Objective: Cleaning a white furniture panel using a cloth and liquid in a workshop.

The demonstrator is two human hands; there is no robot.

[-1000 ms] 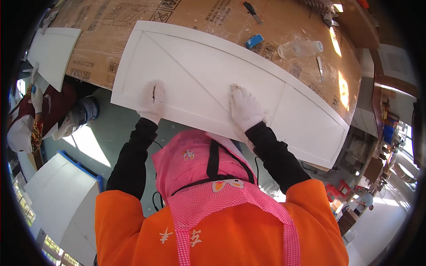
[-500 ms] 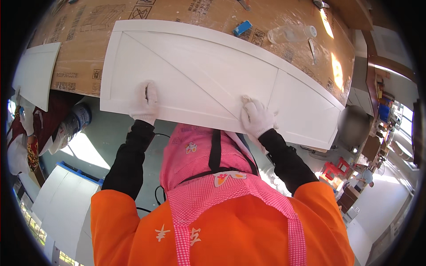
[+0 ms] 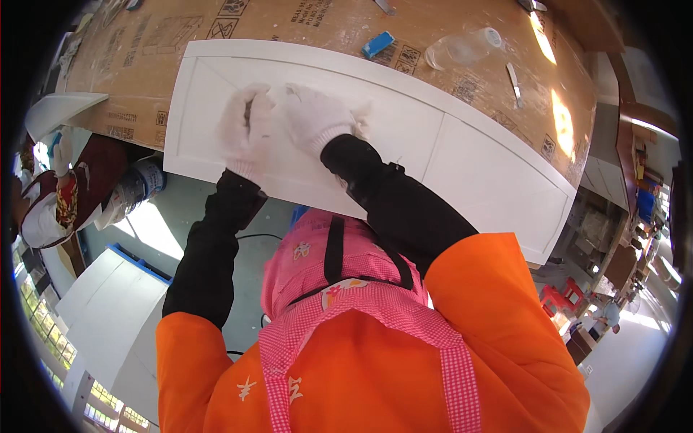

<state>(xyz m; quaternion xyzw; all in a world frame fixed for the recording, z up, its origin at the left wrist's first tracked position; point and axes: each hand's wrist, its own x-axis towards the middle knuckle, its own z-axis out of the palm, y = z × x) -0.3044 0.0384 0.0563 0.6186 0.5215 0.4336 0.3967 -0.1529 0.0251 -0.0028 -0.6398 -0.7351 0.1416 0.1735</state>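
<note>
A long white panel (image 3: pixel 498 166) with raised framing and a diagonal groove lies across the table in front of me. White work gloves cover both hands. My left hand (image 3: pixel 245 130) is over the panel's left part, smeared by motion; how its fingers are set does not show clearly. Just right of it, my right hand (image 3: pixel 314 115) presses down on the panel with its fingers closed. From under that hand sticks out a crumpled whitish cloth (image 3: pixel 362 119), partly hidden by the glove.
Brown cardboard (image 3: pixel 289 25) covers the table. Beyond the panel lie a blue block (image 3: pixel 377 44), a clear plastic bottle (image 3: pixel 462 49) and a thin blade-like tool (image 3: pixel 514 85). At left are a co-worker's gloved hand (image 3: pixel 63 153), a bucket (image 3: pixel 148 177) and another white panel (image 3: pixel 108 317).
My right hand has swept left and away from me across the panel, coming close to my left hand. The left hand has shifted slightly farther from me.
</note>
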